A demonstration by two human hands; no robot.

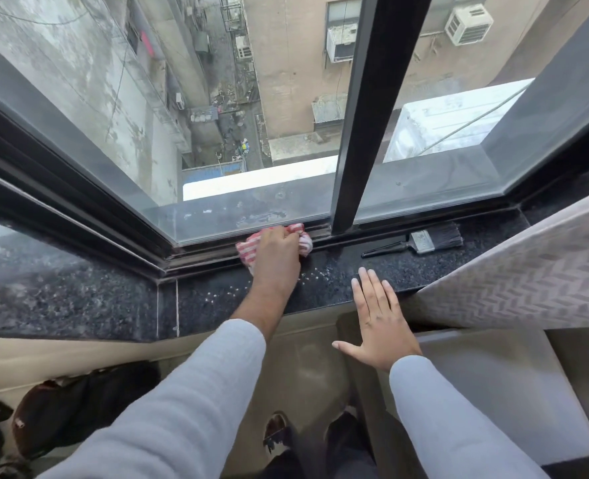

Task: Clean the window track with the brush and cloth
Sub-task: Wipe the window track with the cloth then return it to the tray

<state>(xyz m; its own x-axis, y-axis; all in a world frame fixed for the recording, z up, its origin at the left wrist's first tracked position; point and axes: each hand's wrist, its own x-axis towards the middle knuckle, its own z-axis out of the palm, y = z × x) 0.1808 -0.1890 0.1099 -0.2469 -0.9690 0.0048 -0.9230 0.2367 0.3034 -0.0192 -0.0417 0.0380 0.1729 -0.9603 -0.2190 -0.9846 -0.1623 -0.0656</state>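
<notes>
Left hand point(275, 252) clenched round red-white checked cloth point(251, 248), pressed into window track point(196, 248) nr the black frame post. Right hand point(377, 318) flat, fingers spread, on speckled granite sill point(113, 299). Brush point(421, 242) idle on sill, well apart. Risk: soft bunched cloth prob. snagging on ribbed metal rails, smearing grit.

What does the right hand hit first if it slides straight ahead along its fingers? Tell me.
Probably the brush. The right hand lies flat on the dark sill, fingers pointing toward the window; the brush handle lies across that line, before the window track. Depth is unclear.
</notes>
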